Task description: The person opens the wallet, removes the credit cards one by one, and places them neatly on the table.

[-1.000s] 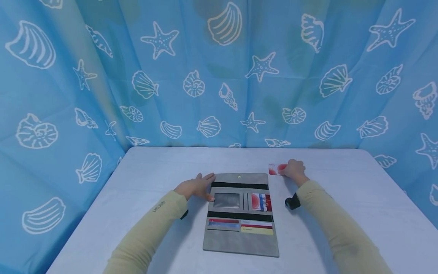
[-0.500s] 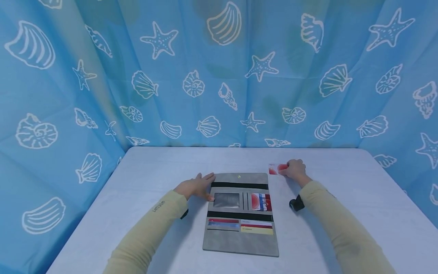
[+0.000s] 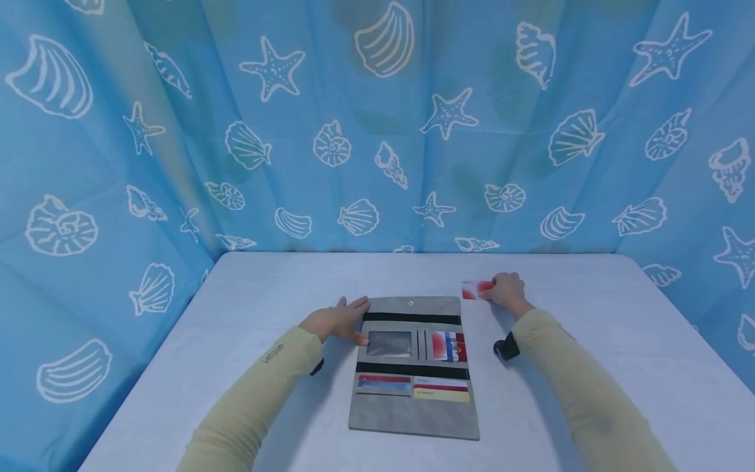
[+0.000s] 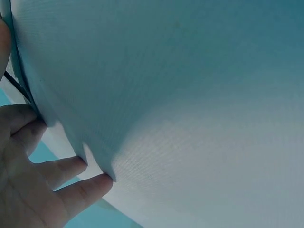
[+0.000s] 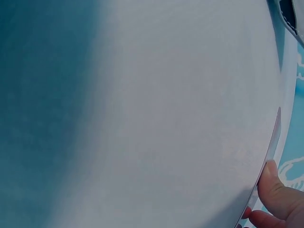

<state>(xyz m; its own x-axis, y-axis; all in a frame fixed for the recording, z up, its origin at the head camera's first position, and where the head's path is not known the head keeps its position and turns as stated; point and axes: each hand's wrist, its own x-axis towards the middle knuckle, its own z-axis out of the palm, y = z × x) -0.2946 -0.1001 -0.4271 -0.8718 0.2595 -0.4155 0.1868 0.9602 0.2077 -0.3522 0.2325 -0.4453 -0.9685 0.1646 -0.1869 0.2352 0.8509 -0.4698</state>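
A grey card wallet lies unfolded flat on the white table, with bank-type cards in its slots. My left hand rests at its upper left edge, fingers spread; in the left wrist view the left hand has fingertips at the wallet's edge and on the cloth. Beyond the wallet's upper right corner, my right hand pinches the right end of a red and white card. Seen edge-on in the right wrist view, the card stands between the thumb and the other fingers, which are partly hidden.
White cloth covers the table. A blue curtain with white shell and starfish prints hangs behind it and at both sides. Black wrist cameras, such as the right one, sit under the sleeves.
Both hands, the card and the wallet stay almost in place. My right wrist shifts slightly outward, then back. The head view drifts a little.
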